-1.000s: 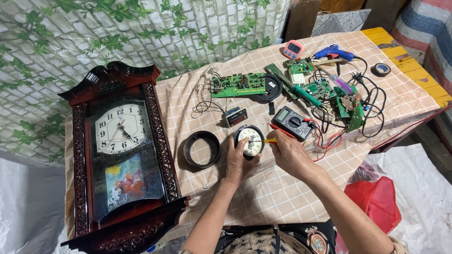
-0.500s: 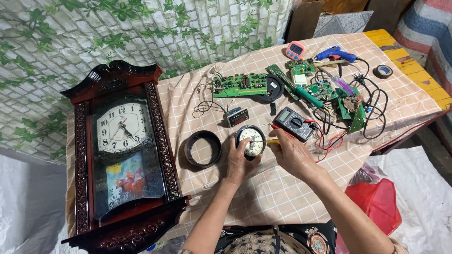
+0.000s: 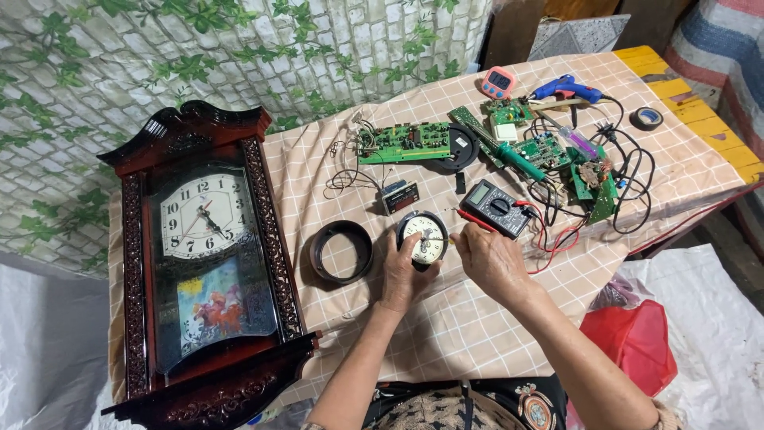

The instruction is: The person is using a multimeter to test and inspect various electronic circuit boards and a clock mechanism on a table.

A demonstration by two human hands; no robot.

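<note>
My left hand [image 3: 403, 275] cups the small round gauge [image 3: 424, 237] from below-left, fingers wrapped on its rim, thumb on the edge of the white dial. It sits on the checkered cloth of the surface [image 3: 446, 334], approx centre, just right of a loose black ring [image 3: 341, 252] lying flat. My right hand [image 3: 491, 259] is closed in a pinch on a thin screwdriver [image 3: 440, 239] w/ a yellowish handle; its tip rests on the dial face near the middle. Can't tell if the tip sits in a screw, too small.

Just behind my right hand: a multimeter [image 3: 496, 207], dark grey, w/ a red probe [image 3: 475, 220] lying beside it and red lead wires curling off to the right. Further back, a long green circuit board [image 3: 403, 142], more boards and black cables, a blue glue gun [image 3: 565, 87], a pink timer [image 3: 499, 82], a roll of black tape [image 3: 646, 118]. On the left edge of the surface lies a big dark-wood wall clock [image 3: 208, 255], face up.
</note>
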